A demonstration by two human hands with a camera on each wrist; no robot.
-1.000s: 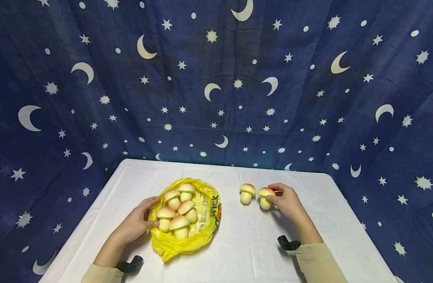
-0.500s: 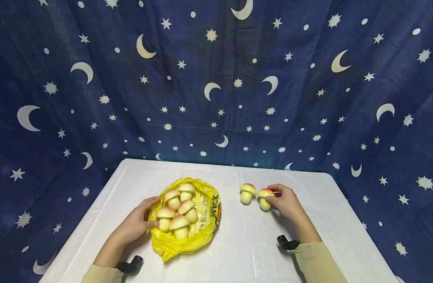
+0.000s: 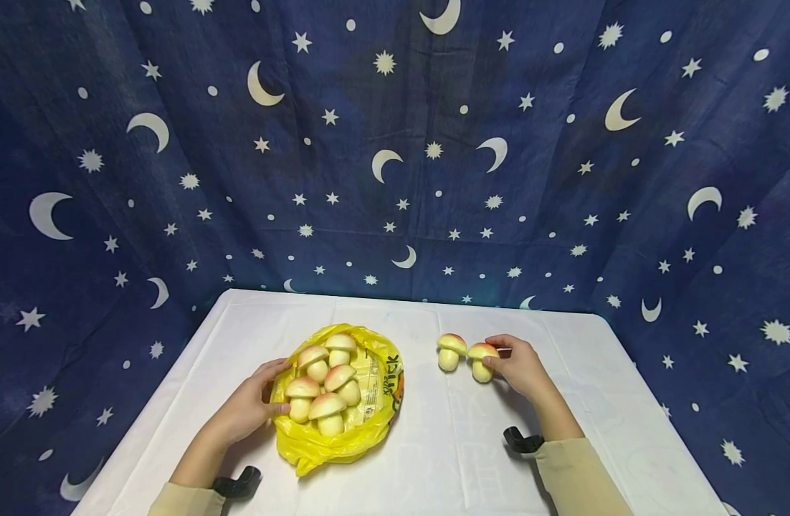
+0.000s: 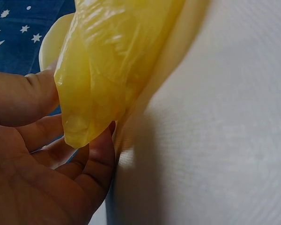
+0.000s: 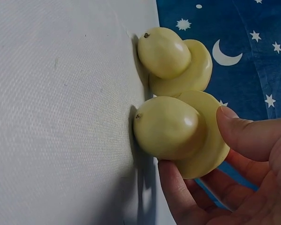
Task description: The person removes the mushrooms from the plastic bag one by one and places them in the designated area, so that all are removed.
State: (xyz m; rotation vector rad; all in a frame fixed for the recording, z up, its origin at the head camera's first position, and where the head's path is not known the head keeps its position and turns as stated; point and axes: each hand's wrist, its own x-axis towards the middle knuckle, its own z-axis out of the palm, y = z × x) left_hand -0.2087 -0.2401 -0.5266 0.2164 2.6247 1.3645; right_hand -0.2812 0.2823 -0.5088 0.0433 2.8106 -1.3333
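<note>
From the head camera, a white-covered table (image 3: 427,459) stands before a dark blue curtain (image 3: 343,179) printed with pale moons, stars and dots. Left of centre on the table sits a yellow plastic bag (image 3: 333,450), its mouth spread into a rough ring, with five mushrooms (image 3: 340,375) inside, pale yellow with red-tinged caps. Dark lettering (image 3: 391,380) runs along its right part. The left hand (image 3: 249,401) grips the bag's left side. To the right of the bag, well apart from it, the right hand (image 3: 519,365) holds a red-capped mushroom (image 3: 481,362) from its right side; a neighbouring mushroom (image 3: 451,351) lies just left of that one. Both forearms wear beige sleeves (image 3: 582,476)

From the left wrist camera, the thumb bears on the edge of the thin yellow plastic, and the fingers curl underneath and behind it, close to the white cloth

From the right wrist camera, the thumb presses the held mushroom's cap while a fingertip supports its other side, so it is pinched between them. Its stem sits close to the white surface; whether it touches I cannot tell. The neighbouring mushroom is right beside it, its stem likewise toward the camera
</note>
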